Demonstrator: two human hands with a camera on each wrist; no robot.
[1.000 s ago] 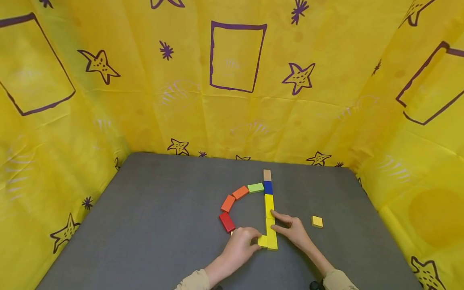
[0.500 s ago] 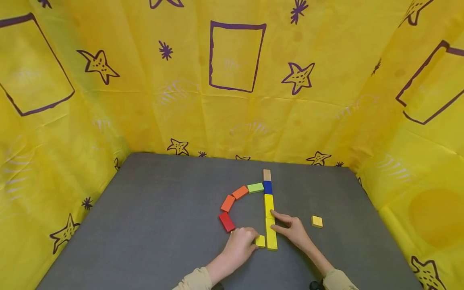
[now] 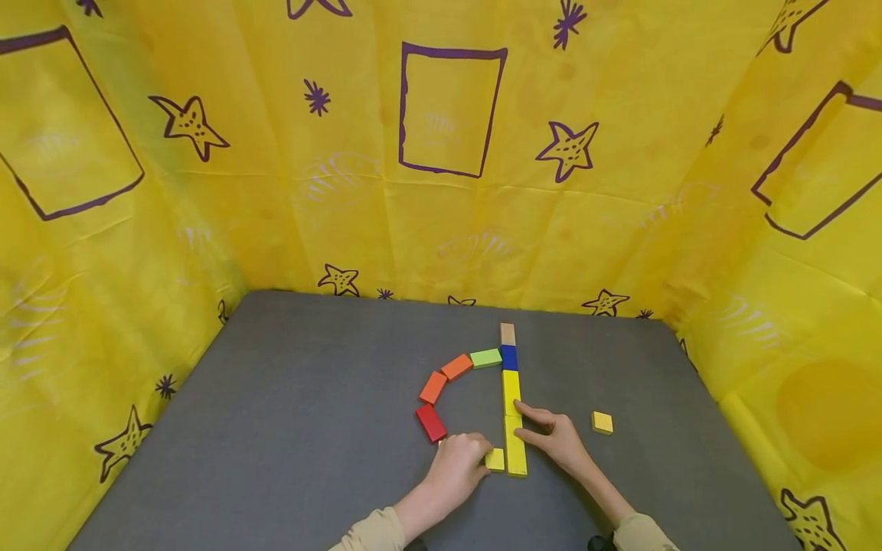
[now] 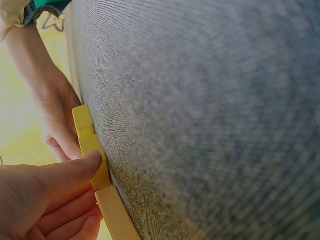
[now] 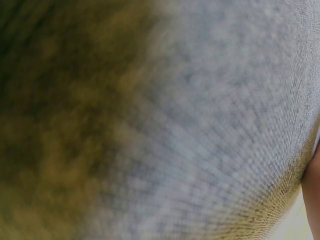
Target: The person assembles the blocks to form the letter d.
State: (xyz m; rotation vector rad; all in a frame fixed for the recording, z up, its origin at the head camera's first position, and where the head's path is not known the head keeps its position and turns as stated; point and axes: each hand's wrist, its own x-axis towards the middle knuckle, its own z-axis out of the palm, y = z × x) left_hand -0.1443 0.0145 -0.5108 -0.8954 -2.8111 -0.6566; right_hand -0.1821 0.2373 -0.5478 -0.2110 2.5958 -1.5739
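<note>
My left hand pinches a small yellow block just left of the lower end of a straight column. In the left wrist view the thumb lies on this block, and a paler block sits at its near end. Two long yellow blocks, an upper one and a lower one, make up most of the column. Index finger and thumb of my right hand rest spread along their right side. The right wrist view holds mostly blurred table cloth and a bit of skin.
Above the yellow blocks the column goes on with a blue block and a wooden block. Green, orange and red blocks curve leftward from it. One yellow block lies apart at right on the grey table.
My left hand has shifted the small yellow block slightly left, and a narrow gap now shows between it and the column. The right hand stays in place.
</note>
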